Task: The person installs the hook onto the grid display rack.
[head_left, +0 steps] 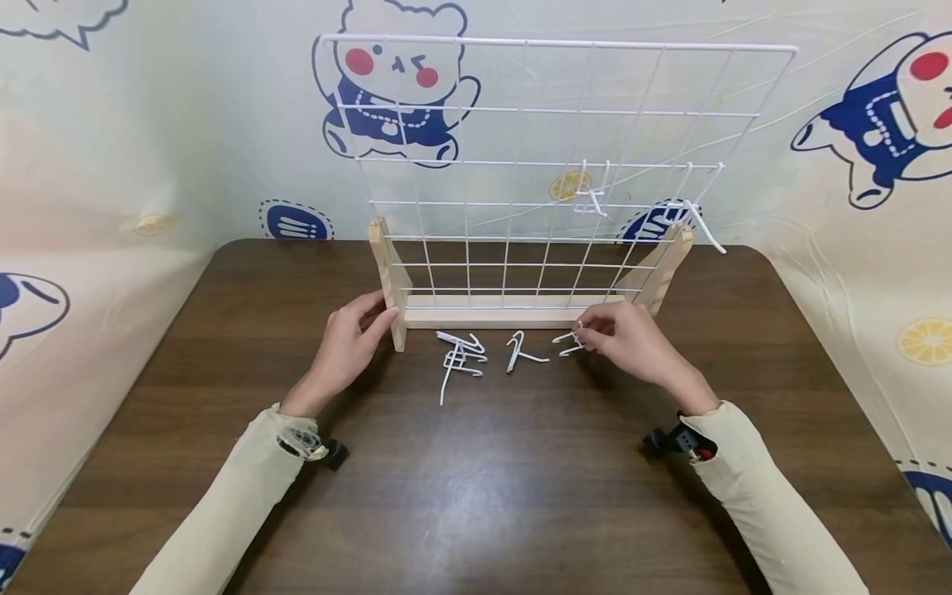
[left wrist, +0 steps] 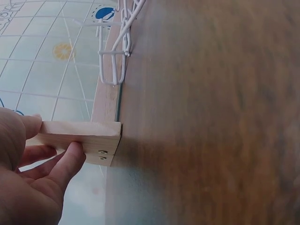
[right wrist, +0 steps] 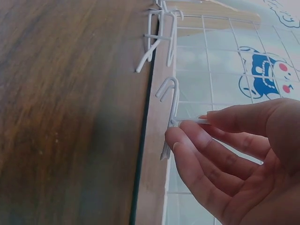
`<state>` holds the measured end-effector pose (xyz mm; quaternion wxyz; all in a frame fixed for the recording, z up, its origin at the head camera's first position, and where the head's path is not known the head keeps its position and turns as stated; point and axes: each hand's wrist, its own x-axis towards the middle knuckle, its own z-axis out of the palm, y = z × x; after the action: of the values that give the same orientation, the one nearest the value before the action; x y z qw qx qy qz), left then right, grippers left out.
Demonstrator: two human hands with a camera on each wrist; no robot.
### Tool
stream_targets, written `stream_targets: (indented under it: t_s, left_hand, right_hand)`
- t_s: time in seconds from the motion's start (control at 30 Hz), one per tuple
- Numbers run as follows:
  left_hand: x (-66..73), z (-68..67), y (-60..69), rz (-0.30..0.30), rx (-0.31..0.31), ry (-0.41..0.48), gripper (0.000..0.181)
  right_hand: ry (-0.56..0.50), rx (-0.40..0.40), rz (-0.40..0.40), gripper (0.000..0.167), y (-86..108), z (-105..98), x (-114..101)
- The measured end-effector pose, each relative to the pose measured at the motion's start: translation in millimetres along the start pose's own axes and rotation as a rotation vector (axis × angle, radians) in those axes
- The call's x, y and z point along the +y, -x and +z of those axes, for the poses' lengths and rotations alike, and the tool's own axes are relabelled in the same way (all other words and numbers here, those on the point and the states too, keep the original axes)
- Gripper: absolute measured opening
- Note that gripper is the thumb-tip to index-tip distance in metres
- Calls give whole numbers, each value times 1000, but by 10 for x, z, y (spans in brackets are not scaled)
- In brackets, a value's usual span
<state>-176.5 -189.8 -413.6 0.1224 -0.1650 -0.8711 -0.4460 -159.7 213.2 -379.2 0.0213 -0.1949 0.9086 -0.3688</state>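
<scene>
A white wire grid panel stands in a wooden stand with a left leg and a right leg. My left hand grips the left leg between thumb and fingers, seen closer in the left wrist view. At the stand's right front, my right hand pinches a white wire hook by its prong. That hook is just in front of the base bar. A single hook and a tangled pile of hooks lie on the table to its left.
Two more hooks hang on the grid's right side: a short one and a long-pronged one projecting outward. Below everything is a dark brown wooden table. Behind it hangs a printed cloth with cartoon bears.
</scene>
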Motion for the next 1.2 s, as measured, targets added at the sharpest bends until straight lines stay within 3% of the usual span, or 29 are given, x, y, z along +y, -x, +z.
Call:
stream_targets:
  t_s: [0.33, 1.2]
  left_hand:
    - [12, -7, 1, 2, 2, 12, 37]
    - [-19, 3, -7, -1, -7, 37, 37]
  right_hand:
    - [68, 34, -31, 7, 25, -56, -79]
    - [112, 101, -89, 2, 81, -130, -212]
